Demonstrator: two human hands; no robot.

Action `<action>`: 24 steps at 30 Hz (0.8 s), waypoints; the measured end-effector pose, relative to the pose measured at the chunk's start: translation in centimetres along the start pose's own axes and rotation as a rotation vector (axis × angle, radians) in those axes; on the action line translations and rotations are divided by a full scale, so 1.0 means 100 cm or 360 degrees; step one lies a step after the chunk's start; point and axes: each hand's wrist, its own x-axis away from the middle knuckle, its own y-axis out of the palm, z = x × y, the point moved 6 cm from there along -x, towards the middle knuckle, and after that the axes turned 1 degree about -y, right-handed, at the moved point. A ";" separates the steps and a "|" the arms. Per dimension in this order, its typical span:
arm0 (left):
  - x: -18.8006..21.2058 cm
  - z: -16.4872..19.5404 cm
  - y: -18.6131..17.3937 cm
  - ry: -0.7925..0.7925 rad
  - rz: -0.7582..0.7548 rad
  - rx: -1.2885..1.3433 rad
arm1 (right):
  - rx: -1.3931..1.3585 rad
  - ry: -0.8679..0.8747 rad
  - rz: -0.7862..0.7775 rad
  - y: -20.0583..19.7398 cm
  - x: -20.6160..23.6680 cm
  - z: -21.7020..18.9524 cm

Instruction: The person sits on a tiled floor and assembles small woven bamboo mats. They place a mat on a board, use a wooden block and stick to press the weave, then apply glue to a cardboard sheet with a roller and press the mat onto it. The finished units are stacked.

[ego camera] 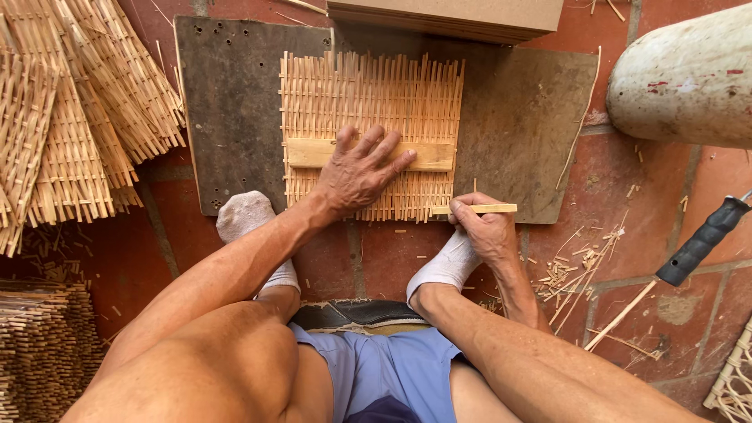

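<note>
Far left, 9 o'clock: finished woven mats (70,133) piled up, fanned over each other; at 7 o'clock a 2nd stack of mats (43,345), edge-on. So plenty look done already.

Centre: dark board (235,102) on the tile floor (666,196), w/ one bamboo mat (368,94) lying flat on it. Weave looks complete across the whole panel, slat ends a bit uneven at top & bottom edges; judging by that, only edge work/finishing is left on this one. A flat wooden bar (429,157) lies across the mat's middle, running 9 to 3.

Left hand (356,176) is spread open, palm down, pressing on the bar & mat, fingers pointing to 1 o'clock. Mat sits directly under it & extends to 12.

Right hand (486,231) is clenched round a thin bamboo strip (482,208), pinched thumb-over-fingers; strip runs 9 to 3 & meets the mat's lower-right corner, at 4 o'clock of the left hand.

Right side, 3 o'clock: black tool handle (705,239) lying apart, offcuts (580,266) scattered near it, pale rounded object (689,74) at 1 o'clock
</note>
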 end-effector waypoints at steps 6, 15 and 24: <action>0.000 -0.002 -0.002 -0.0012 -0.0058 0.0016 | 0.0484 -0.0109 -0.0086 -0.005 0.005 -0.028; -0.001 -0.013 0.006 -0.0121 -0.0237 0.0200 | 0.0236 -0.0174 -0.0342 0.050 -0.016 -0.036; 0.001 -0.019 0.009 -0.0173 -0.0241 0.0371 | 0.0432 -0.0190 -0.0351 0.062 -0.022 -0.039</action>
